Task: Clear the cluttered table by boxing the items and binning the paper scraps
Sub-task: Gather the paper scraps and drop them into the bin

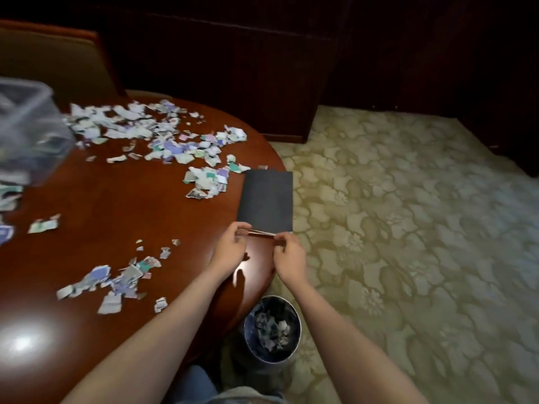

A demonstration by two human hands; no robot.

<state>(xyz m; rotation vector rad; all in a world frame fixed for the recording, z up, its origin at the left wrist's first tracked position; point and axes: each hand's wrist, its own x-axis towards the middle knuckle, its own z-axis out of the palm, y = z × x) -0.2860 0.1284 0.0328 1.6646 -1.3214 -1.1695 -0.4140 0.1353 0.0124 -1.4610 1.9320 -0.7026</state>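
Dark card (267,199), near edge under fingers (236,231)

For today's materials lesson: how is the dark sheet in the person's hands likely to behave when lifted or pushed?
The dark sheet is probably stiff: gripped only at its near edge by the left hand and right hand, it shows no droop. Its thin edge suggests it is light.

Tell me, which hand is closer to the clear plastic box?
Left. The left hand pinches the dark sheet on the side toward the clear plastic box; the right hand pinches it farther right.
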